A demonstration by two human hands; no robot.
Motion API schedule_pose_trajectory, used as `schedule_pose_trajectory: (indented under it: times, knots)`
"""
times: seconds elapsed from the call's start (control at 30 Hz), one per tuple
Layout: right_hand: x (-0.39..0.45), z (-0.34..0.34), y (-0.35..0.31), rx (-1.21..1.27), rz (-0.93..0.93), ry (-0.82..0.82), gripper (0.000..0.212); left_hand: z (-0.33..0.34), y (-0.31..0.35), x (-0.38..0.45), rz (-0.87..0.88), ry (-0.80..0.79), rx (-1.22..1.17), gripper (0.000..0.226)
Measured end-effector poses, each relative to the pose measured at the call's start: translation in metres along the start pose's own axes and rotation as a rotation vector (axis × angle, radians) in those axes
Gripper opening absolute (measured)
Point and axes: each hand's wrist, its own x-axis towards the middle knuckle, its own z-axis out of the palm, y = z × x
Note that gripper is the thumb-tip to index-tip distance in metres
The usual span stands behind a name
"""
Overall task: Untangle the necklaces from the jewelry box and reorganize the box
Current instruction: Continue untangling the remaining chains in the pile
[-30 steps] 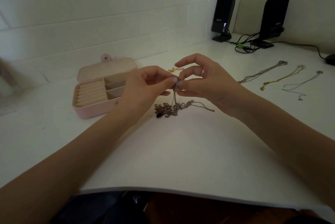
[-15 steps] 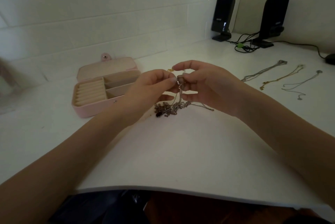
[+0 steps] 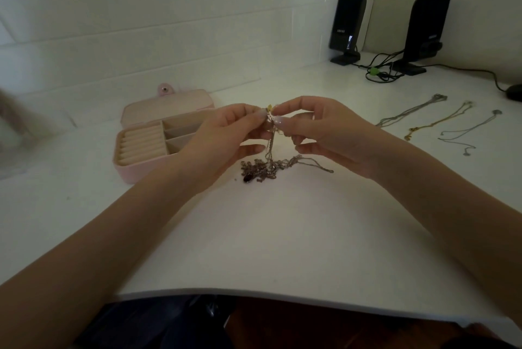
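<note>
While three necklaces (image 3: 432, 120) lay sorted far right, both hands' fingers (image 3: 262, 116) pinched the knotted chains (image 3: 265, 169) mid-worktop (image 3: 282, 235); open pink box (image 3: 158, 139) left held none visibly; untangling unfinished.

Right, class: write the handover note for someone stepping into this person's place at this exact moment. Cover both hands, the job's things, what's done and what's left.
Left hand and right hand: both pinch the top of the tangled necklaces, raised; the rest of the tangle lies on the white table.
Pink jewelry box: open, to the left, visible compartments hold nothing.
Done: three separated necklaces laid out to the right.
Left: free the remaining chains, then put everything back into the box.
</note>
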Motion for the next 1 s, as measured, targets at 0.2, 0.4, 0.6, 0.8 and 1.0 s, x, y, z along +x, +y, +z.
schedule_pose_trajectory:
  times: [0.2, 0.4, 0.6, 0.8, 1.0]
  knots:
    - [0.0001, 0.0032, 0.0017, -0.109, -0.028, 0.025, 0.022, 0.0007, -0.0032, -0.0015, 0.054, -0.028, 0.098, 0.004]
    - [-0.0004, 0.0037, 0.0010, 0.018, 0.003, -0.067, 0.014, -0.0002, -0.0014, -0.0016, 0.058, -0.032, 0.024, 0.008]
    - [0.0001, 0.0021, -0.0014, 0.176, 0.016, -0.056, 0.013, 0.0002, -0.0007, -0.0021, 0.081, -0.044, 0.108, 0.012]
    - [-0.0007, 0.0016, -0.0004, 0.119, 0.002, -0.028, 0.014, 0.0006, -0.0039, -0.0014, 0.098, -0.019, 0.145, 0.004]
    - [-0.0021, 0.0053, 0.0004, 0.033, 0.007, -0.053, 0.015, -0.0012, -0.0057, -0.0012, 0.138, 0.020, 0.207, 0.008]
